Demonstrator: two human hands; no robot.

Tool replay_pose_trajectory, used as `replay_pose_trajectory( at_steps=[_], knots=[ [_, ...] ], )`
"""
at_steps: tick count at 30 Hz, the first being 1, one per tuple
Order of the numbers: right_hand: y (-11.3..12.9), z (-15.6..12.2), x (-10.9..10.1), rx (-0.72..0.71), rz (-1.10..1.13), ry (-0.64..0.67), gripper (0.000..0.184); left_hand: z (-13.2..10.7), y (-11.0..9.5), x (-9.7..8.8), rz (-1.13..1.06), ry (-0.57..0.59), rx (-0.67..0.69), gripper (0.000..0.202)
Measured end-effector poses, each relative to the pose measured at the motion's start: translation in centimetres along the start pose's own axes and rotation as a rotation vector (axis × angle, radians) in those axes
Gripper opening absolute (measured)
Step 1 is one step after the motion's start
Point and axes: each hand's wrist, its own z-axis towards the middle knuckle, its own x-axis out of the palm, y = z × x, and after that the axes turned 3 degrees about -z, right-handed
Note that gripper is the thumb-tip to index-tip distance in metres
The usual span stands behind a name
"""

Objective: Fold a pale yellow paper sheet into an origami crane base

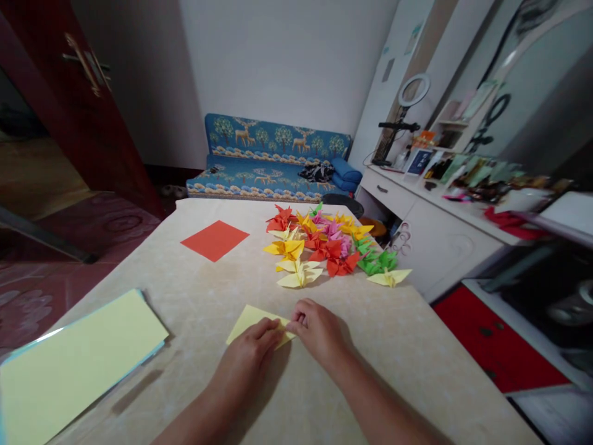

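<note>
A folded sheet of yellow paper [247,321] lies near the middle of the table under both hands. My left hand [254,343] presses on it from the left, its fingers bent together over the near side. At the paper's right end, my right hand [317,328] pinches the edge between thumb and curled fingers. Part of the sheet is hidden beneath the hands. Beyond them sits a cluster of folded paper cranes [325,250] in red, yellow, orange, pink and green. A flat red paper square [215,240] rests farther left.
A stack of yellow and blue paper sheets [83,364] occupies the table's [194,395] left side. Past the far edge stands a blue patterned sofa [264,167]. To the right is a white dresser [445,228] crowded with small items; a red door [92,93] stands at left.
</note>
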Motion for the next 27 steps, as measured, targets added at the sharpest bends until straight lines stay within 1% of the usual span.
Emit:
replay_pose_trajectory(
  at_steps=[3, 6, 10, 13, 16, 19, 23, 27],
  knots=[
    [-0.3, -0.5, -0.4, 0.002, -0.025, -0.031, 0.012, 0.0, 0.3, 0.2, 0.044, 0.025, -0.015, 0.028],
    [-0.9, -1.0, -0.9, 0.013, -0.055, -0.062, 0.011, -0.1, 0.4, 0.4, 0.074, 0.019, -0.015, 0.027],
    [-2.1, -1.4, -1.1, 0.060, -0.081, -0.089, 0.010, -0.3, 0.1, 0.3, 0.139, -0.016, 0.049, 0.024],
    [-2.7, -1.5, -0.7, 0.068, -0.070, -0.122, 0.010, -0.3, -0.6, 0.0, 0.283, -0.011, 0.100, 0.019],
    [-3.0, -1.5, -0.3, 0.082, -0.035, -0.161, 0.010, 0.1, -1.8, -0.3, 0.444, 0.051, 0.069, 0.011],
    [-3.1, -1.6, 0.0, 0.070, 0.020, -0.204, 0.009, 0.8, -3.4, -0.4, 0.549, 0.146, 0.023, 0.013],
    [-3.3, -1.7, 0.2, 0.056, 0.084, -0.226, 0.009, 1.7, -5.0, -0.3, 0.559, 0.220, -0.034, 0.024],
    [-3.2, -1.7, 0.2, 0.059, 0.105, -0.237, 0.007, 1.6, -5.2, -0.2, 0.575, 0.224, -0.038, 0.032]
  ],
)
